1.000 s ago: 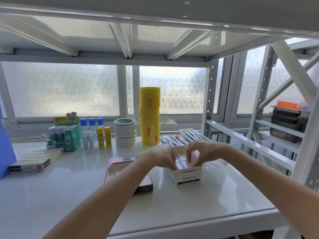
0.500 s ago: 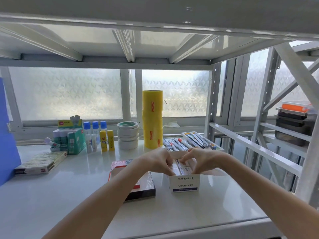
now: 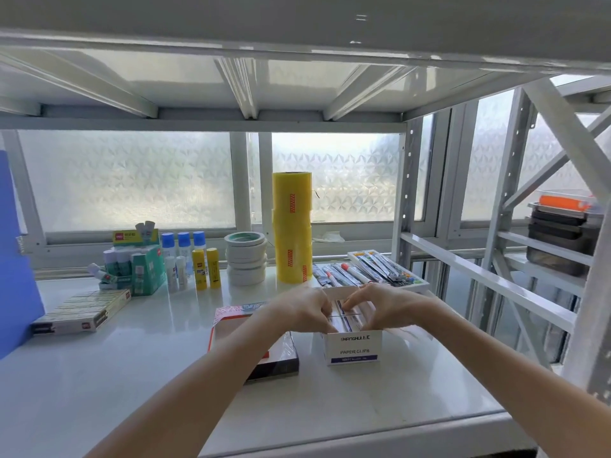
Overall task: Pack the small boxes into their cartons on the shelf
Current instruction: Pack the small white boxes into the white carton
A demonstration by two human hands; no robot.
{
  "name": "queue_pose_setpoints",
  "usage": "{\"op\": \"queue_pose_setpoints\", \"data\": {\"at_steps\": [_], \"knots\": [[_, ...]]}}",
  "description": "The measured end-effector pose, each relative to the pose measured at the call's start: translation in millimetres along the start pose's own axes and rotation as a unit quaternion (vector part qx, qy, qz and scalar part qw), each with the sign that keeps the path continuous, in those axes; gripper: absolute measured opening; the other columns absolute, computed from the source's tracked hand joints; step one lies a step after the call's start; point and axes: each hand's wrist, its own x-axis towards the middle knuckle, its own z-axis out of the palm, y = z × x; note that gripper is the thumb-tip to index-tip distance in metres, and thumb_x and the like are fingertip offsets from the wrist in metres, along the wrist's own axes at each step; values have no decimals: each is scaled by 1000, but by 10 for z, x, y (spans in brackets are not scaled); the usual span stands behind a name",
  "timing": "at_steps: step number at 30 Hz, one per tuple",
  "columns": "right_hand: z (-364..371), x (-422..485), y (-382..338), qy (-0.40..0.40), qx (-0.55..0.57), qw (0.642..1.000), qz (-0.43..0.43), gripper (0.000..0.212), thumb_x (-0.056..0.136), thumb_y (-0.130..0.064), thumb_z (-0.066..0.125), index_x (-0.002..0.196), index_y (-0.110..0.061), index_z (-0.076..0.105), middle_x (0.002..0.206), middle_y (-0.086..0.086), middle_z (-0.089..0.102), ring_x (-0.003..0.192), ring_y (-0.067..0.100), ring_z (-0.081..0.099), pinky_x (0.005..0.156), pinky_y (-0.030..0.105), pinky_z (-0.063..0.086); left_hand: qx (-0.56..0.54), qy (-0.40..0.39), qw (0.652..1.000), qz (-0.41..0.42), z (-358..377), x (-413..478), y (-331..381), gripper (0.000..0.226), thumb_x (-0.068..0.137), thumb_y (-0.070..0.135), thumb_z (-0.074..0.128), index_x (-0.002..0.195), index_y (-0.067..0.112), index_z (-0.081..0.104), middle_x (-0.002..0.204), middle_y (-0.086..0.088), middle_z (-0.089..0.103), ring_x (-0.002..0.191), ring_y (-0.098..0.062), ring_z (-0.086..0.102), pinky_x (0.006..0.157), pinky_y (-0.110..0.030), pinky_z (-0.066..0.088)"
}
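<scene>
I have both hands over the open white carton (image 3: 353, 349), which stands on the shelf (image 3: 99, 385) toward its front right part, its front face printed PAPER CLIPS. My left hand (image 3: 302, 310) curls over the carton's left wall, fingers bent down into the opening; my right hand (image 3: 385, 305) mirrors it over the right wall, its fingertips (image 3: 347, 304) pressing on the small boxes (image 3: 345, 320) packed inside. The two hands nearly meet above the middle of the carton, and each is curled with fingers together, but I cannot tell whether either actually pinches a box or only pushes on it. The small boxes sit in rows within the carton, about level with its rim. Just left of the carton, touching my left forearm's line of sight, lies a flat red-and-black pack (image 3: 254, 345). Toward the shelf's back edge stand a tall yellow tape stack (image 3: 291, 236), a pile of white tape rolls (image 3: 246, 257), glue sticks (image 3: 206, 267) and a green box (image 3: 142, 269). A tray of pens (image 3: 380, 269) lies behind the carton near the back right corner. A long flat box (image 3: 81, 312) rests near the left edge.
</scene>
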Motion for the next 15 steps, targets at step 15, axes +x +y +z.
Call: {"op": "queue_pose_setpoints", "data": {"at_steps": [15], "knots": [[121,73,150,7,112,994,-3,58,69,-18,79,125,-20,63,141,-5,53,136,8,36,107,20,26,-55,-18,998,3,-30,-61,-10,28,78,29,70,61,12,56,74,-8,51,69,-18,44,64,-34,36]]}}
